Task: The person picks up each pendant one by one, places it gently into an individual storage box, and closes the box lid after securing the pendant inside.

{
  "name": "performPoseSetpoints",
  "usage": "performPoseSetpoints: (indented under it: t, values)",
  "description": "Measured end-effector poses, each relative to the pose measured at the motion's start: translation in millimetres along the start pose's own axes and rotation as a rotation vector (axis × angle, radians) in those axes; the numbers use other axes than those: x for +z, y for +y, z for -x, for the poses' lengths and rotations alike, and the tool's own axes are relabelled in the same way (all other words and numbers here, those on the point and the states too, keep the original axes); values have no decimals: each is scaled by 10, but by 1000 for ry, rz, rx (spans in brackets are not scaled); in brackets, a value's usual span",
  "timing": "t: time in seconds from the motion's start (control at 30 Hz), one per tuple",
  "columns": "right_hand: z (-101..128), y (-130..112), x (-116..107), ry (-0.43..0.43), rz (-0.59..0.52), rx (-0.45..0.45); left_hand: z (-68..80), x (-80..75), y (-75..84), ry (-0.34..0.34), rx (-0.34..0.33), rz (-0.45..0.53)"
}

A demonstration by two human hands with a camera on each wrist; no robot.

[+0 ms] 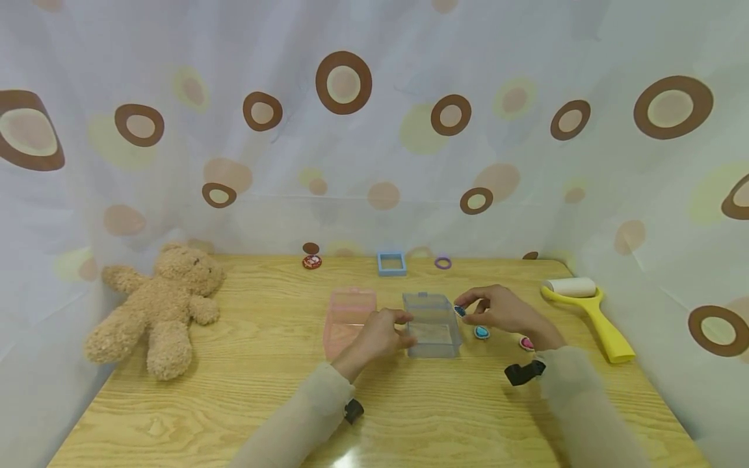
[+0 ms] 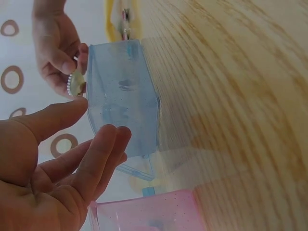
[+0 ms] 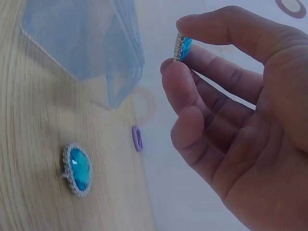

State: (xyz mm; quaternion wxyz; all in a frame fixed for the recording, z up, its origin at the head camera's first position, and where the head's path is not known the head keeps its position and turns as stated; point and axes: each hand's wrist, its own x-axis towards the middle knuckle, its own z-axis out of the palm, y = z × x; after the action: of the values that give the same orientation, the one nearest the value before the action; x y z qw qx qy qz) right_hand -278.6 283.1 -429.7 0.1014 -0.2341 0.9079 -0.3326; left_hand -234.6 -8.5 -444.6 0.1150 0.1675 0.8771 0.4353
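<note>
My right hand (image 1: 500, 309) pinches a blue gem with a beaded silver rim (image 3: 183, 47) between thumb and fingertips. It holds the gem at the right edge of a clear blue plastic box (image 1: 434, 350), above table height. The box's lid stands open at the back. My left hand (image 1: 379, 336) is at the box's left side, thumb and fingers spread and right at its wall, with nothing gripped. A second blue gem (image 3: 79, 169) lies on the table to the right of the box. Partly behind my left hand stands an open clear pink box (image 1: 338, 333).
A pink gem (image 1: 526, 343) lies near my right wrist. Behind the boxes are a red round badge (image 1: 312, 262), a blue square frame (image 1: 391, 272) and a purple ring (image 1: 443, 262). A teddy bear (image 1: 166, 299) sits left; a yellow-handled lint roller (image 1: 603, 325) lies right.
</note>
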Motion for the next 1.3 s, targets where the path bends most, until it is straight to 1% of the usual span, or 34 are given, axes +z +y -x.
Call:
performPoseSetpoints:
  t: [0.1,0.33,0.53,0.7,0.83,1.07,1.3]
  values:
    - [-45,-41,42,-10,8,-1,3,2,-1,-2,-10,4]
    - [-149,-87,140,-61,-28,-15,2,-1,13,5,-18,-15]
    - [-237,-97,223,-113,33,-46,-17,-8,32,1,-23,-6]
    - [-265,-150,270,-132,60,-71,-21,-16,48,-8,-34,8]
    - [-279,-172,296,-136,73,-100,-23,-16,53,-10,-38,12]
    - [-288,-204,359,-136,148,-101,-24,-14,45,1,-45,9]
    - [-299,-258,385,-133,219,-99,-34,-8,33,9,-37,13]
